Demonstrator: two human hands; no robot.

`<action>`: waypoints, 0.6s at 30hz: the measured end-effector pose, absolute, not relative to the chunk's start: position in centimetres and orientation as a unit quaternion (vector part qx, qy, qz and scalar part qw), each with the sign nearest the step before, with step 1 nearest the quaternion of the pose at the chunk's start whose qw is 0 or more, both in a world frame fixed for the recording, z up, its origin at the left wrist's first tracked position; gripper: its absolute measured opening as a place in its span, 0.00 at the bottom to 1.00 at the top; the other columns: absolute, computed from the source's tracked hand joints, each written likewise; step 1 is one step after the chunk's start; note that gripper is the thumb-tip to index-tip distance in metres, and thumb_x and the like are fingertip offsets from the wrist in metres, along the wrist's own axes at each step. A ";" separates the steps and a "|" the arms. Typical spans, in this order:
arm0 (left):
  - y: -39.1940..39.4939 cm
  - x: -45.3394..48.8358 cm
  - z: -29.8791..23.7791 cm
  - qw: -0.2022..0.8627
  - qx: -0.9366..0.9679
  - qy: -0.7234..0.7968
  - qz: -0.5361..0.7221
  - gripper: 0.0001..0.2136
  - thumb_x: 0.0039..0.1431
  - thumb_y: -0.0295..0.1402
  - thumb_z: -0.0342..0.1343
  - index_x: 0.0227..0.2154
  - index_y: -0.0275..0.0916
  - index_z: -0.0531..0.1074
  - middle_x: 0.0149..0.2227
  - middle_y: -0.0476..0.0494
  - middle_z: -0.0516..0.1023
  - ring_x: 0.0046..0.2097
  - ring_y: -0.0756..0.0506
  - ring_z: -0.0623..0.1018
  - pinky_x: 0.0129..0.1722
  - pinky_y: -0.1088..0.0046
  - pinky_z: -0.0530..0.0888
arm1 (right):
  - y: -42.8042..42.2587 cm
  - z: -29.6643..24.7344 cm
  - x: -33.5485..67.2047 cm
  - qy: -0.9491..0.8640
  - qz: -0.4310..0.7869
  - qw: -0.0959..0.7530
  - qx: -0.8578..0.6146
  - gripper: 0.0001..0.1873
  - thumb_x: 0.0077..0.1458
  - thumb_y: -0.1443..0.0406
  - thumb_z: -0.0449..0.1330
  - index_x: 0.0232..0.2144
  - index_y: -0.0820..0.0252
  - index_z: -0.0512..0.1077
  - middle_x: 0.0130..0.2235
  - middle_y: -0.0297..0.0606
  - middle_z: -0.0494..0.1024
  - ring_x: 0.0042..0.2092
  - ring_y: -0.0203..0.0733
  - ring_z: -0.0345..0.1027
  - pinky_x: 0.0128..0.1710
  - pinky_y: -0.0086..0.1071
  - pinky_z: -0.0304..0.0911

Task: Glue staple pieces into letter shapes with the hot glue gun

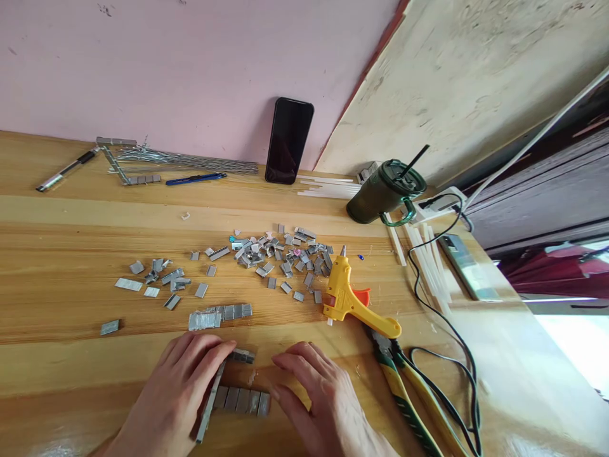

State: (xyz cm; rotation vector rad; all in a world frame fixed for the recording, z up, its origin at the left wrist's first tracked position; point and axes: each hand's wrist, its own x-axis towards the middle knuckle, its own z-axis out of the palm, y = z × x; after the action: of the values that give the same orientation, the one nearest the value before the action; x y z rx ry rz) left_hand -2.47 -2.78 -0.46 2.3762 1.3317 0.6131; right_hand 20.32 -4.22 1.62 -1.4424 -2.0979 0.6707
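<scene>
Your left hand (178,387) grips a staple strip (210,405); your right hand (323,395), half open, holds nothing. A lidded cup (373,195) contains a straw (415,160).

Backs onto pink wall (143,63) here, meets a stained cream wall (451,82) at right, shines bright off the wooden table (57,266)!

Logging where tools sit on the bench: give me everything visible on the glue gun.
The glue gun lies on its side on the wooden table: yellow, plastic-looking body, silvery nozzle toward the pink wall, orange trigger, white stub at the rear. Its handle slants right, just beyond the pliers; contact there is unclear. Loose metal pieces lie to its left. The right hand isn't touching it.
</scene>
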 end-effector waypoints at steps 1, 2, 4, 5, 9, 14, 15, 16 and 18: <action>-2.9 -2.5 -0.6 0.175 0.838 0.470 0.216 0.23 0.53 0.18 0.46 0.50 0.44 0.68 0.44 0.44 0.75 0.43 0.41 0.75 0.44 0.65 0.73 | -4.2 1.6 20.3 -0.771 0.249 0.251 -0.530 0.07 0.56 0.70 0.57 0.38 0.59 0.72 0.34 0.39 0.77 0.34 0.43 0.72 0.31 0.33 0.69; -2.9 -2.6 -0.8 0.173 0.840 0.467 0.217 0.24 0.53 0.18 0.46 0.51 0.44 0.68 0.43 0.44 0.75 0.43 0.42 0.75 0.43 0.65 0.73 | -4.2 1.6 20.4 -0.770 0.249 0.253 -0.531 0.07 0.56 0.70 0.57 0.38 0.59 0.72 0.34 0.39 0.77 0.34 0.43 0.72 0.31 0.33 0.70; -2.9 -2.7 -1.0 0.159 0.844 0.463 0.219 0.23 0.53 0.18 0.45 0.51 0.44 0.68 0.42 0.45 0.77 0.42 0.42 0.77 0.42 0.66 0.74 | -4.2 1.6 20.4 -0.770 0.250 0.254 -0.529 0.06 0.56 0.69 0.57 0.38 0.59 0.72 0.34 0.39 0.77 0.34 0.43 0.72 0.31 0.34 0.70; -2.8 -2.8 -0.9 0.146 0.846 0.464 0.219 0.23 0.54 0.18 0.45 0.50 0.43 0.68 0.41 0.45 0.78 0.41 0.43 0.78 0.42 0.67 0.75 | -4.2 1.6 20.5 -0.770 0.250 0.255 -0.529 0.06 0.56 0.69 0.57 0.38 0.60 0.72 0.34 0.40 0.77 0.34 0.43 0.72 0.30 0.34 0.70; -2.2 -3.2 -0.1 0.069 0.854 0.460 0.233 0.18 0.57 0.20 0.44 0.46 0.42 0.69 0.35 0.46 0.81 0.36 0.44 0.81 0.39 0.69 0.76 | -4.3 1.5 20.5 -0.772 0.246 0.258 -0.526 0.06 0.57 0.68 0.57 0.38 0.59 0.71 0.33 0.40 0.77 0.33 0.43 0.72 0.30 0.34 0.70; -1.8 -3.5 1.2 0.159 0.813 0.525 0.196 0.06 0.62 0.35 0.49 0.31 0.44 0.69 0.25 0.51 0.78 0.25 0.46 0.79 0.24 0.74 0.74 | -4.2 1.6 20.4 -0.769 0.249 0.259 -0.528 0.06 0.57 0.69 0.57 0.38 0.59 0.71 0.33 0.40 0.77 0.33 0.43 0.72 0.30 0.33 0.69; -1.8 -3.5 1.4 0.179 0.805 0.540 0.166 0.07 0.61 0.37 0.50 0.28 0.45 0.69 0.23 0.52 0.77 0.23 0.46 0.78 0.22 0.73 0.73 | -4.2 1.6 20.4 -0.769 0.251 0.259 -0.528 0.07 0.56 0.69 0.57 0.38 0.59 0.72 0.33 0.40 0.77 0.33 0.43 0.72 0.30 0.33 0.69; -1.9 -3.5 1.5 0.190 0.800 0.553 0.134 0.08 0.59 0.38 0.52 0.26 0.45 0.68 0.22 0.52 0.77 0.22 0.45 0.78 0.21 0.72 0.73 | -4.2 1.6 20.4 -0.769 0.252 0.259 -0.528 0.07 0.56 0.69 0.58 0.38 0.60 0.72 0.33 0.40 0.77 0.33 0.43 0.72 0.30 0.33 0.69; -2.0 -3.4 1.5 0.191 0.796 0.568 0.086 0.06 0.54 0.36 0.55 0.24 0.44 0.69 0.23 0.51 0.77 0.24 0.43 0.79 0.22 0.69 0.73 | -4.2 1.6 20.4 -0.768 0.253 0.260 -0.528 0.07 0.55 0.70 0.58 0.38 0.60 0.72 0.33 0.40 0.77 0.33 0.43 0.72 0.30 0.33 0.69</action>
State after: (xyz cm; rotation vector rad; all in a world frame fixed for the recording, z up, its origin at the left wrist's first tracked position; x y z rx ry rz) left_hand -3.43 -2.01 1.54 2.2351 1.5961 0.2423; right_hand 20.44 -4.24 1.59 -1.4294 -2.0818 0.6845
